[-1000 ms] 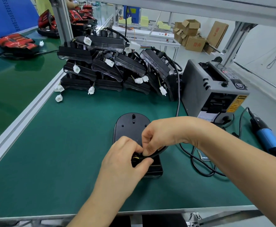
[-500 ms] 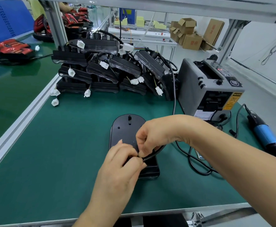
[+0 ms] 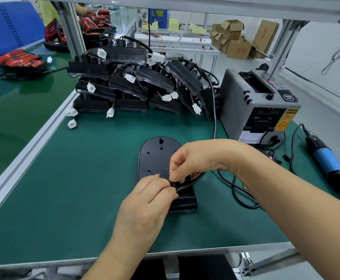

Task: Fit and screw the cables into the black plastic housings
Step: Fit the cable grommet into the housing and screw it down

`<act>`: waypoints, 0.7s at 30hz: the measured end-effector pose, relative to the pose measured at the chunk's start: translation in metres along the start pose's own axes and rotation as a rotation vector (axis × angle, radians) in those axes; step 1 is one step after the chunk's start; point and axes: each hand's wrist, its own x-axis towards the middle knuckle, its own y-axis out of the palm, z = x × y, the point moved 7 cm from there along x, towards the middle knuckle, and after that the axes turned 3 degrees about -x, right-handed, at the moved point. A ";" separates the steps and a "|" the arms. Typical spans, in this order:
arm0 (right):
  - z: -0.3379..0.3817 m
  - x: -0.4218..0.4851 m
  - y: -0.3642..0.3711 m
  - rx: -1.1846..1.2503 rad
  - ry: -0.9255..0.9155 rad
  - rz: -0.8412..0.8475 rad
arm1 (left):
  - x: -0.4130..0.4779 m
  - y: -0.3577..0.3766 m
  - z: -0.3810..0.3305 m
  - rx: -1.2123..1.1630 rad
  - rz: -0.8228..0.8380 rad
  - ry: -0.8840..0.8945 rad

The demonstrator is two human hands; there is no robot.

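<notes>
A black plastic housing [image 3: 155, 158] lies flat on the green mat [image 3: 84, 178] in front of me, rounded end away from me. A black cable [image 3: 235, 188] runs from the right across its near end. My right hand [image 3: 195, 158] pinches the cable end just above the housing. My left hand [image 3: 151, 199] pinches the same cable end from the near side, fingertips touching those of the right hand. The spot where the cable meets the housing is hidden by my fingers.
A pile of black housings [image 3: 134, 85] with white connectors is stacked at the back of the mat. A grey tape dispenser [image 3: 259, 106] stands at the right, and a blue electric screwdriver [image 3: 330, 166] lies beyond it. Red parts [image 3: 19, 59] lie on the left belt.
Both hands stay on the cable end over the housing; my fingers have shifted slightly. The view has drifted a little.
</notes>
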 end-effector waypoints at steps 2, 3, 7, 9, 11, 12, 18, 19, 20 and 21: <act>0.001 -0.001 0.001 -0.018 0.007 -0.028 | 0.000 0.000 0.000 0.004 0.001 0.002; 0.002 -0.002 0.002 -0.035 0.013 -0.043 | 0.000 0.000 0.000 0.008 0.001 0.002; 0.002 -0.008 0.003 -0.041 0.014 -0.103 | 0.000 -0.002 -0.001 0.016 -0.025 0.016; 0.002 -0.012 0.005 -0.002 0.008 -0.153 | 0.000 -0.001 -0.001 0.016 -0.030 0.023; 0.002 -0.016 0.003 0.042 -0.009 -0.255 | -0.001 0.000 -0.001 0.017 -0.032 0.026; 0.002 -0.021 0.000 0.043 -0.018 -0.331 | -0.002 0.001 0.000 0.016 -0.034 0.026; -0.056 -0.105 -0.065 -0.105 0.200 -0.983 | -0.003 0.004 0.002 -0.012 -0.041 0.027; -0.078 -0.119 -0.076 -0.177 0.334 -1.011 | -0.003 0.004 0.002 -0.015 -0.042 0.024; -0.104 -0.130 -0.086 -0.257 0.491 -0.999 | -0.003 0.003 0.002 -0.016 -0.043 0.023; -0.132 -0.138 -0.093 -0.317 0.649 -0.970 | -0.003 0.003 0.002 -0.017 -0.042 0.023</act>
